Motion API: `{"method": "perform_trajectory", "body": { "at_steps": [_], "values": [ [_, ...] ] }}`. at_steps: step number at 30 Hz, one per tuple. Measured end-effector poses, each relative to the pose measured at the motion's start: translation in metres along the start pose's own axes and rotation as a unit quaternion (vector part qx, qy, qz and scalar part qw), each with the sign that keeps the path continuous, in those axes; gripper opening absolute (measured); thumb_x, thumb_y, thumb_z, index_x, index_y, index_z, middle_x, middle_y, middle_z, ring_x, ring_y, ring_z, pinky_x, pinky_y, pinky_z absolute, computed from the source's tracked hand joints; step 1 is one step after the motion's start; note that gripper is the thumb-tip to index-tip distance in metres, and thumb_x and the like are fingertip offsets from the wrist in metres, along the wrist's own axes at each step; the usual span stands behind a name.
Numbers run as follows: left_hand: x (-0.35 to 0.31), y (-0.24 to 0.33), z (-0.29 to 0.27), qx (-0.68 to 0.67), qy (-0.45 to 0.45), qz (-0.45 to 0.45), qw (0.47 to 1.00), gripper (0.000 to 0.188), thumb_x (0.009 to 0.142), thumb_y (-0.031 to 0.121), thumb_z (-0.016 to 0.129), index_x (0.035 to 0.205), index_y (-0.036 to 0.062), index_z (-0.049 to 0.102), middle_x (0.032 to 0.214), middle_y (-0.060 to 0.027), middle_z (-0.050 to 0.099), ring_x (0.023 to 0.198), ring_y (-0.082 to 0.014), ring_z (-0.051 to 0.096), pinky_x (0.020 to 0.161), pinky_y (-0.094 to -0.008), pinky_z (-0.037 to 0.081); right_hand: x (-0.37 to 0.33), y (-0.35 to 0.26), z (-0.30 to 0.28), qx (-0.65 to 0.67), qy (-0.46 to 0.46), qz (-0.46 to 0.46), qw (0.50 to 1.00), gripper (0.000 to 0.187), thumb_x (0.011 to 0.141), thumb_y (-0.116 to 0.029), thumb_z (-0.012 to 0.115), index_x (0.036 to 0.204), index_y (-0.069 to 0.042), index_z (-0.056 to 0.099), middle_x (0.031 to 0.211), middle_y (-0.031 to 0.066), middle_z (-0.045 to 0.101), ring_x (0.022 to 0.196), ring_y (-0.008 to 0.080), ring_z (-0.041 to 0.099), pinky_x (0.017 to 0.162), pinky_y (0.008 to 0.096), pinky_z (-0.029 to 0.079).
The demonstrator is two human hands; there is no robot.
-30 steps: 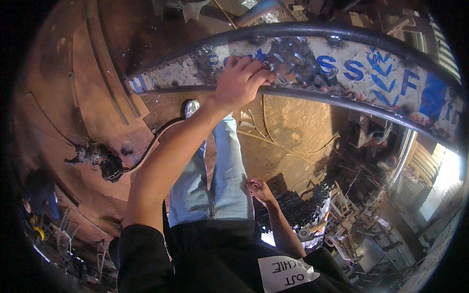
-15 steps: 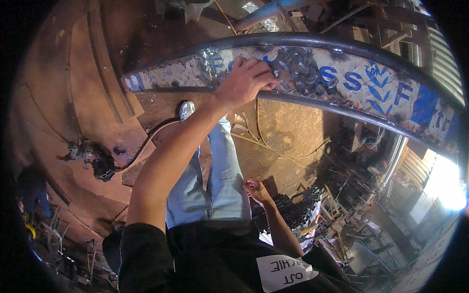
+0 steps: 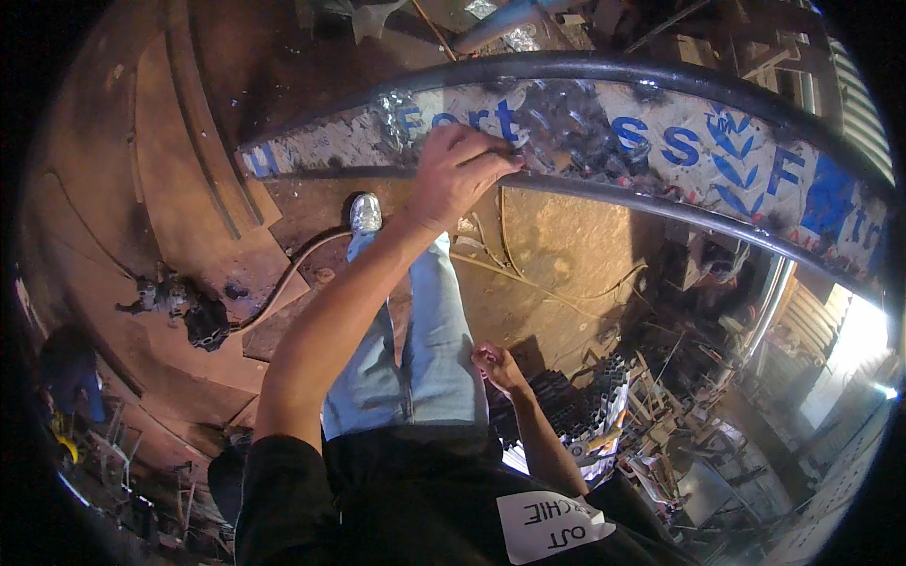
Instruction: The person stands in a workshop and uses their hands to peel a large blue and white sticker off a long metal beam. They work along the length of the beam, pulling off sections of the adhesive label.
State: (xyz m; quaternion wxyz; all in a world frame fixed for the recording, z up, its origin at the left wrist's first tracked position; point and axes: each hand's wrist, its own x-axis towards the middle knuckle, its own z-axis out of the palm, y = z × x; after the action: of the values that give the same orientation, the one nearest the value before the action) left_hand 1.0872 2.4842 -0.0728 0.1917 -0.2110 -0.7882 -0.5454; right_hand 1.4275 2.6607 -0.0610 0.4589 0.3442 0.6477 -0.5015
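A long narrow bench top (image 3: 604, 132) stretches across in front of me, covered with a worn white sheet with blue print and edged by dark metal tubes. Dark grime and small bits lie scattered over its middle. My left hand (image 3: 462, 174) is over the near edge of it, thumb and fingers pinched together; whatever sits between the tips is too small to name. Beside my right thigh hangs my right hand (image 3: 497, 368), its fingers curled in. Whether anything is inside them is hidden.
A dark machine part with a hose (image 3: 203, 321) lies on brown metal sheets (image 3: 170, 377) at left. Cables (image 3: 528, 283) run over the floor beyond my feet. Stacked metal tubes (image 3: 595, 396) and a heap of scrap pieces (image 3: 661, 443) stand at right. Another person (image 3: 75, 377) is at far left.
My left hand has drawn back a little toward me and to the left, uncovering more of the printed sheet. The right hand stays by my thigh.
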Motion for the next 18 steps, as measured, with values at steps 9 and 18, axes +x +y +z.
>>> {"method": "perform_trajectory", "body": {
  "at_steps": [9,18],
  "values": [
    [0.008,0.003,0.007,0.078,-0.018,0.017,0.997,0.016,0.070,0.011,0.069,0.085,0.0142,0.063,0.083,0.0023,0.059,0.076,-0.0213,0.053,0.068,-0.0370,0.040,0.003,0.003,0.002,0.014,0.004,0.008,1.000,0.018,0.087,-0.021,0.063,0.097,-0.007,0.060,0.084,0.0009,0.058,0.073,0.0096,0.055,0.063,0.0245,0.047],
    [0.006,-0.012,0.001,0.058,-0.121,-0.009,0.991,0.009,0.075,0.017,0.065,0.084,0.0197,0.065,0.089,0.0060,0.059,0.088,-0.0182,0.052,0.076,-0.0355,0.035,0.005,0.007,-0.001,-0.001,-0.004,0.019,1.000,0.017,0.087,-0.022,0.062,0.097,-0.008,0.060,0.083,-0.0003,0.057,0.074,0.0087,0.054,0.063,0.0243,0.046]
  ]
}}
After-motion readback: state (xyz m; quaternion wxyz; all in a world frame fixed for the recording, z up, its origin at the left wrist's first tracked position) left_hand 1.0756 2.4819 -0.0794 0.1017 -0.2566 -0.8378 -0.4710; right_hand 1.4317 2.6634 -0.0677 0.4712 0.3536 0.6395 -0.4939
